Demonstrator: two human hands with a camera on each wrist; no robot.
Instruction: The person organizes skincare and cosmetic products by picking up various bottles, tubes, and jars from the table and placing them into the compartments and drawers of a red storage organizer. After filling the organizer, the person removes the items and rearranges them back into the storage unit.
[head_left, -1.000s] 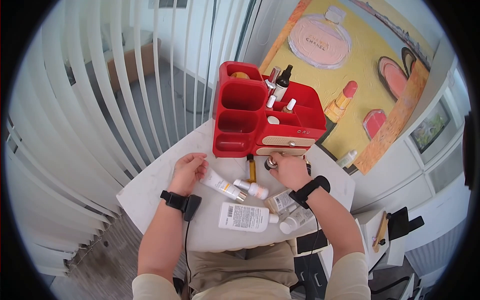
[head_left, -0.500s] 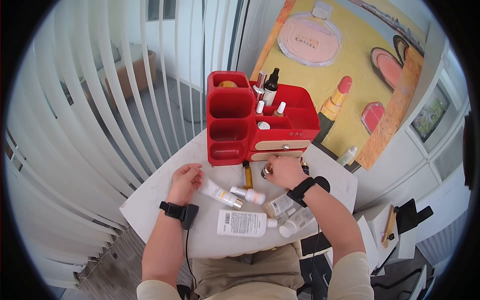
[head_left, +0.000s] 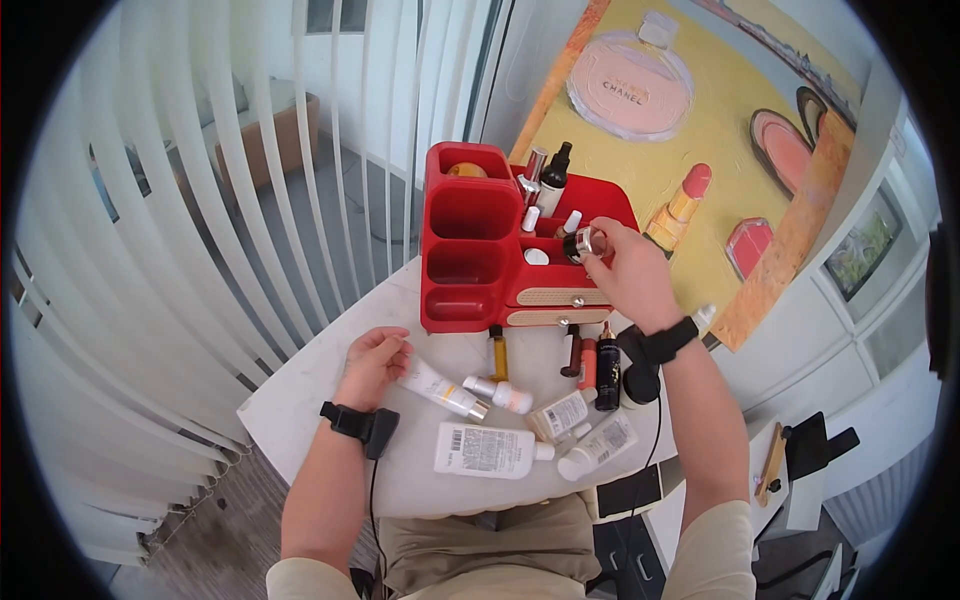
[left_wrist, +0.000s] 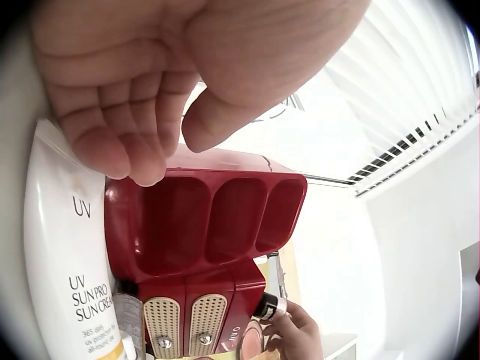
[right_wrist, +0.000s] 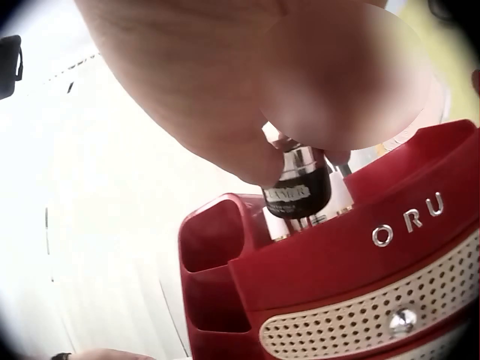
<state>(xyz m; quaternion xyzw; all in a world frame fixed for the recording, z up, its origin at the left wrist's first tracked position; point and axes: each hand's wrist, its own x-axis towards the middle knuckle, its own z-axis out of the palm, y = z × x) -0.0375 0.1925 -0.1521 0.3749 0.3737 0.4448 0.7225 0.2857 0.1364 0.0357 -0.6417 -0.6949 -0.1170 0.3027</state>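
Observation:
My right hand (head_left: 632, 270) pinches a small dark cosmetic jar (right_wrist: 298, 191) with a silver cap by its top. It holds the jar over the front compartments of the red organizer (head_left: 470, 297), close to a white lid (head_left: 537, 257) and two small white-capped bottles. On the table's left side rests my left hand (head_left: 374, 365), its fingers loosely curled and holding nothing. Right at its fingertips lies the crimped end of a white sunscreen tube (left_wrist: 71, 247). Both organizer drawers (right_wrist: 360, 315) are closed.
In front of the organizer lie an amber bottle (head_left: 498, 355), a black bottle (head_left: 608, 372) and a red tube (head_left: 587, 365). Nearer me are a large white bottle (head_left: 485, 450) and several other bottles. Vertical blinds (head_left: 230, 200) hang at left; a painting (head_left: 640, 140) stands behind.
My right hand has lifted the small jar from the table and carried it up over the organizer, uncovering the bottles beneath it. The left hand stays beside the sunscreen tube.

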